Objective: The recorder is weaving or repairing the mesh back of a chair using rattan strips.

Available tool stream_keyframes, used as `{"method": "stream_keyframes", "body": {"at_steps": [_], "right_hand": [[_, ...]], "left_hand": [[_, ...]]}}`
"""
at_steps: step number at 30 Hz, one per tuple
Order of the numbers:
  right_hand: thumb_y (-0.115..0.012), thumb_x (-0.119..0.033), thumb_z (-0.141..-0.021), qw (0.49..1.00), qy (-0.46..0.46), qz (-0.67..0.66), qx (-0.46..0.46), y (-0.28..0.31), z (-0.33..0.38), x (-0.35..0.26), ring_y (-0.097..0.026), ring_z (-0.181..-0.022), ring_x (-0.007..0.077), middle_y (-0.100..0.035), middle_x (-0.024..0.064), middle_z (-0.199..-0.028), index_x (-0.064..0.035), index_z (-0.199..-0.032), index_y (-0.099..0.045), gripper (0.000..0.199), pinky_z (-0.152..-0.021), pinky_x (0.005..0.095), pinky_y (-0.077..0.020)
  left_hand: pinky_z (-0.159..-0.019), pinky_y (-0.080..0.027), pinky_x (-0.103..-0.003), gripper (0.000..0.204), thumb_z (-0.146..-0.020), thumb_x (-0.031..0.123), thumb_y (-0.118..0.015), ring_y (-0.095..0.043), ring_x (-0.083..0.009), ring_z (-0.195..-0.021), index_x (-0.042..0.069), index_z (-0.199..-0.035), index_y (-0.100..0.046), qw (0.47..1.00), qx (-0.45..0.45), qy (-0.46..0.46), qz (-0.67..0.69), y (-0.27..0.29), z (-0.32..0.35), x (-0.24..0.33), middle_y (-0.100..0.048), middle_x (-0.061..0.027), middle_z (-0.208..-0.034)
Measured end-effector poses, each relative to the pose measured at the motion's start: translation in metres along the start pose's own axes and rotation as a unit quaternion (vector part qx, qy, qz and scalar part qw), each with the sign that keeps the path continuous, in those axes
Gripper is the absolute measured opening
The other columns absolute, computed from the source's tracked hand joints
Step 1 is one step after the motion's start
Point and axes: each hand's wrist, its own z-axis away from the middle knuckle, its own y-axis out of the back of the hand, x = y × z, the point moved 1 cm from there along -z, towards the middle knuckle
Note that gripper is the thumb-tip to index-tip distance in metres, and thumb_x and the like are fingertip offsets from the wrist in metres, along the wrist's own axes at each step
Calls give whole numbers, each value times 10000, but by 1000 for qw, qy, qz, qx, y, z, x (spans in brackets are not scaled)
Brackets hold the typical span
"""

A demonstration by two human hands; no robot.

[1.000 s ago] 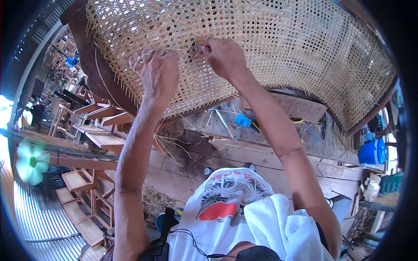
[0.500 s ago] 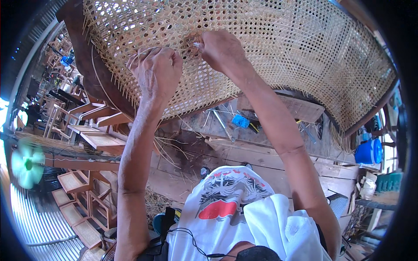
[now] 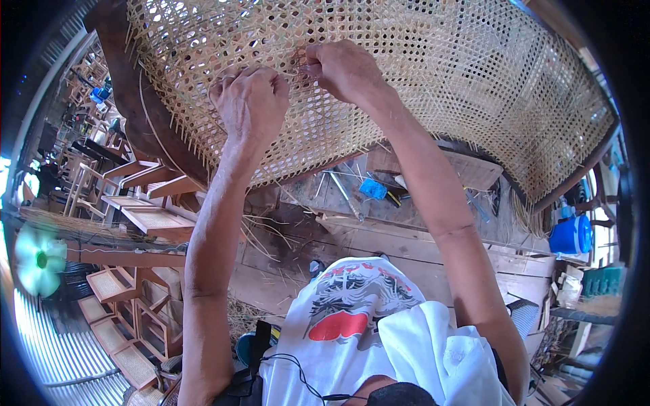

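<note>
Woven cane panel [image 3: 433, 74] lying beneath both your hands, long axis running left-right; right hand [image 3: 349, 73] pinching fingers together, left hand [image 3: 252, 101] hiding fingertips, grip unclear.

At top, the woven panel [image 3: 433, 81] looks of rough, matt cane; its frame [image 3: 116, 57], upper left, of dark wood; the blue container [image 3: 571, 235], right, of smooth plastic.

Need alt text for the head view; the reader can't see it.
The left hand and right hand work at a cane panel on a dark frame. Far left, a fan; far right, a blue container.
</note>
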Motion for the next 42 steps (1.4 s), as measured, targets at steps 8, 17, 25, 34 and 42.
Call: {"method": "stream_keyframes", "body": {"at_steps": [8,17,25,34,42], "right_hand": [[-675,-230,-946,1000,10,-13,8,-7,3,6,-719,-911,362,-731,174,-903,-87,-1035,-704,170,-806,497,-559],[-614,-365,-983,989,-115,-86,24,-9,33,19,-718,-885,369,-736,163,-915,-107,-1069,-684,281,-780,503,-551],[-625,-388,-971,951,-241,-195,-19,-43,70,46,-719,-890,367,-736,179,-909,-82,-1033,-697,321,-797,477,-553],[-683,-411,-924,926,-302,-224,-16,-87,153,101,-720,-875,361,-738,172,-894,-50,-944,-698,362,-787,458,-549],[-715,-346,-924,917,-361,-165,43,-109,227,137,-702,-767,342,-705,157,-784,-30,-896,-674,320,-723,453,-533]], "left_hand": [[-977,-419,-478,149,-872,170,-666,-711,-315,-950,93,-899,-790,998,-39,-24,-46,-7,-9,19,-767,-110,-953],[-697,-600,-395,107,-834,66,-689,-739,-286,-893,70,-893,-777,858,-393,-255,-211,31,5,30,-749,-112,-923],[-907,-543,-401,100,-892,99,-682,-690,-254,-1019,69,-955,-752,874,-215,-417,-128,40,-68,25,-678,-128,-1143],[-1093,-411,-407,216,-877,149,-662,-628,-234,-1082,127,-1088,-701,843,-200,-489,-99,9,-90,6,-675,-82,-1056],[-1064,-462,-389,340,-945,79,-559,-661,-220,-1014,180,-1250,-670,827,-46,-557,-69,0,-85,0,-694,-42,-972]]}}
